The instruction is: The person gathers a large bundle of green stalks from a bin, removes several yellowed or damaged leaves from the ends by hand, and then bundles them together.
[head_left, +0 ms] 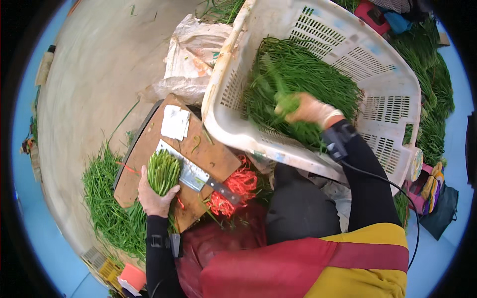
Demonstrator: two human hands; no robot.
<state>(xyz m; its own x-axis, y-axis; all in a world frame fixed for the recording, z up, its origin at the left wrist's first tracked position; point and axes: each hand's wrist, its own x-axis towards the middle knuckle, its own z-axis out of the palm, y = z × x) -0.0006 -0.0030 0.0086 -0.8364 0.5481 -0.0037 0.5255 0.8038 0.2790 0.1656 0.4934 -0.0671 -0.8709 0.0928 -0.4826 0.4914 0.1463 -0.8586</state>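
My left hand (156,196) is wrapped round a thick bunch of chives (164,174), whose pale green stem ends point up. It stands over a wooden board (144,149), beside a cleaver (191,171) that lies flat with its dark handle toward me. My right hand (309,109), wearing a pale glove, is over a white plastic basket (283,158) and closed round a small tuft of chives, smeared by motion. Beneath it the basket holds a heap of long green chives (318,74).
Red plastic ties (238,186) lie in a tangle at the board's near right edge. White paper (175,122) rests on the board. Loose greens (107,198) are piled on the floor at left. A white sack (191,49) lies behind the board. More chives (432,89) lie beyond the basket.
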